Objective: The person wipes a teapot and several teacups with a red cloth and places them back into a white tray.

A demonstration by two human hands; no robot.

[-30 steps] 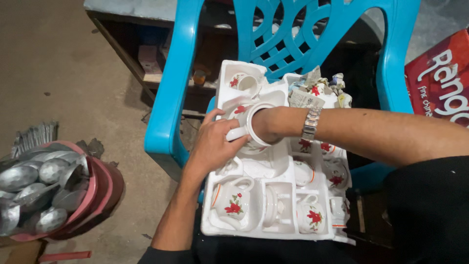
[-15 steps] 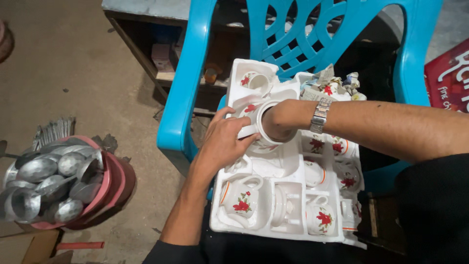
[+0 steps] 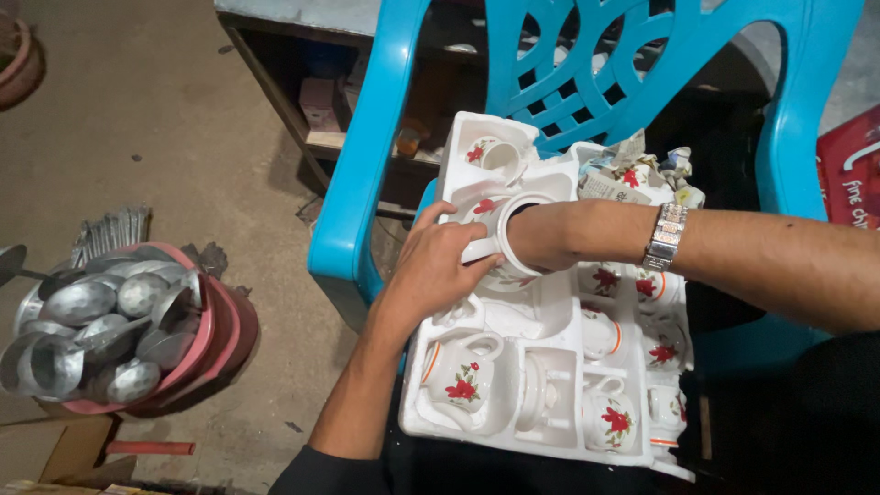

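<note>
Left hand [image 3: 438,266] closed around white teapot [image 3: 500,240], gripping handle. Right hand [image 3: 536,235] thrust inside teapot mouth, grip not visible. Teapot over white foam tray [image 3: 550,353] on blue chair [image 3: 367,183].

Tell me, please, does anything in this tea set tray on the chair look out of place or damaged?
Crumpled paper lies heaped on the far right corner of the white foam tray, with a floral piece half buried in it. The right hand is thrust inside the teapot, which the left hand steadies. No breakage shows.
</note>
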